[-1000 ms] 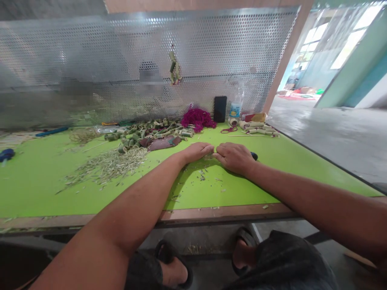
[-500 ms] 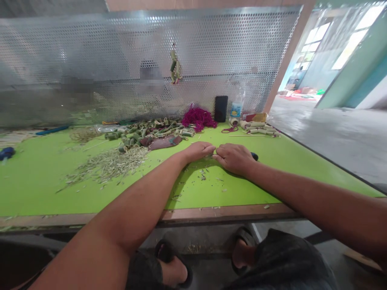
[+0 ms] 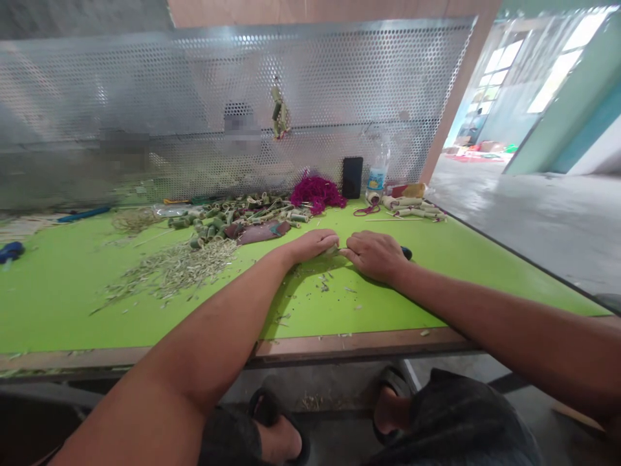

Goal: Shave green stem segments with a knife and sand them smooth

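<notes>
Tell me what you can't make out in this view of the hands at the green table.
All from the head view:
Whatever the left hand and right hand may hold: hidden by their own fingers.
The dark object beside the right hand: mostly hidden behind that hand.
The blurred patch on the perforated metal screen: too pixelated to identify.
The blue item at the far left: cut off by the picture's edge.

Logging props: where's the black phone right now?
Head view, far edge: the black phone stands before the perforated metal panel, between the magenta fibre tangle and a plastic bottle.
</notes>
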Available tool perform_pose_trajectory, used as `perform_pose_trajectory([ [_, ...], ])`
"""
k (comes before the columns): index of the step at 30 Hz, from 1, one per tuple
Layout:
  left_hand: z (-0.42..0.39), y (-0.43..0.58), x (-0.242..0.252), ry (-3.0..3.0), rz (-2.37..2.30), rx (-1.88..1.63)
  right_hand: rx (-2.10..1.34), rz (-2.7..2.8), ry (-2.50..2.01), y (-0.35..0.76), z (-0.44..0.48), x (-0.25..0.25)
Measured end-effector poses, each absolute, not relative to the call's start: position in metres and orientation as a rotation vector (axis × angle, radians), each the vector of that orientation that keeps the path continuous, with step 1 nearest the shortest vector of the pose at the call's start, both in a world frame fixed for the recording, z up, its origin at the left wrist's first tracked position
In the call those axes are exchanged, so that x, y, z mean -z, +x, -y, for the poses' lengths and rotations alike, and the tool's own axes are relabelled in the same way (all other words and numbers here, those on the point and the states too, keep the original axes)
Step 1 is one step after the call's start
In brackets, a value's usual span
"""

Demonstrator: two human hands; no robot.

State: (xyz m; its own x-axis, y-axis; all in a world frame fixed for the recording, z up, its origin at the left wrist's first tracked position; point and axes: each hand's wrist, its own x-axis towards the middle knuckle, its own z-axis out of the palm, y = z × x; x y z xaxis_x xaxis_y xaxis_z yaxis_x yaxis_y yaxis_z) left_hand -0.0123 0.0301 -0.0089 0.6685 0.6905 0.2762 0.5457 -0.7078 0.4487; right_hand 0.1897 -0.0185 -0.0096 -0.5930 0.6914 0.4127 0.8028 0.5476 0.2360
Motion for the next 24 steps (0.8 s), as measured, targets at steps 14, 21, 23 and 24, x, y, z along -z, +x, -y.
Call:
perform_pose_trajectory([
  [14, -0.028, -0.009, 0.007, 2.56, -0.964, -0.548, 0.593, 2.522, -1.243, 0.188, 0.017, 0.009],
  [21, -0.026, -0.003, 0.007, 2.63, -0.96, -0.509, 0.532, 2.628, -1.274, 0.186, 0.017, 0.004],
  [23, -0.026, -0.002, 0.007, 2.649, -0.944, -0.499, 0.523, 2.649, -1.274, 0.187, 0.017, 0.004],
  [24, -0.025, -0.002, 0.007, 2.659, -0.943, -0.497, 0.521, 2.655, -1.278, 0.187, 0.017, 0.004],
])
